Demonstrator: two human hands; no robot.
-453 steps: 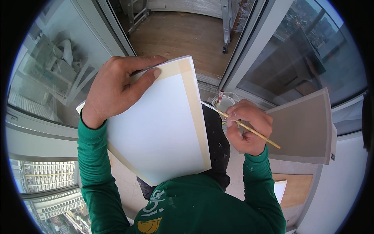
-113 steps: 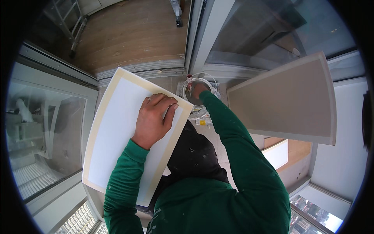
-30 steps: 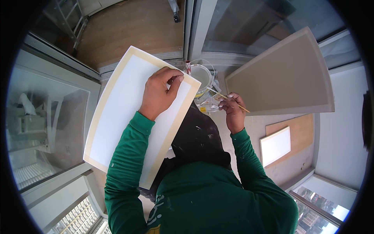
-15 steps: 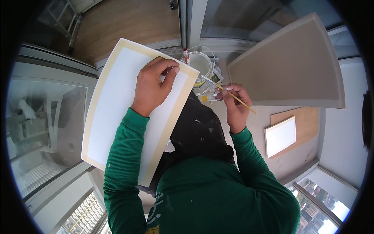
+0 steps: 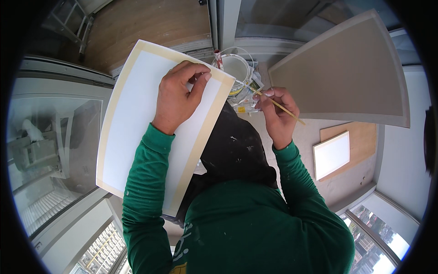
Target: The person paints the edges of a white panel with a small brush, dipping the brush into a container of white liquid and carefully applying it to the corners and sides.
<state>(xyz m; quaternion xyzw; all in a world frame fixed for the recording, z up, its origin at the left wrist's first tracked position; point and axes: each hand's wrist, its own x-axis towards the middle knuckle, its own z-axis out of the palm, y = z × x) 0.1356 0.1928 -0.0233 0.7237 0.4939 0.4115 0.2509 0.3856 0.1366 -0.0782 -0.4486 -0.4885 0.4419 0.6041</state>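
A white panel [image 5: 137, 109] with a cream tape border leans across my lap. My left hand [image 5: 180, 93] rests over its upper right part, fingers curled and thumb pressed to the index finger; whatever they might pinch is hidden. My right hand [image 5: 279, 114] holds a thin paintbrush [image 5: 285, 109] with a pale wooden handle, pencil-like. Its white-coated tip meets, or nearly meets, the panel's right corner. Just behind that corner stands a white paint bucket [image 5: 238, 68], partly covered by the panel. A red-handled tool [image 5: 218, 59] sticks up at the bucket's left.
At the upper right leans a large grey-beige panel [image 5: 342, 73] with a lighter border. A small white panel [image 5: 331, 155] lies on a brown board [image 5: 358, 141] on the floor. Stained sheets [image 5: 246, 102] lie under the bucket. A glass door [image 5: 54, 146] stands at left.
My right hand has shifted slightly up and to the right, and the brush tip now sits closer to the panel's corner. My left hand keeps its grip shape, a little higher in view.
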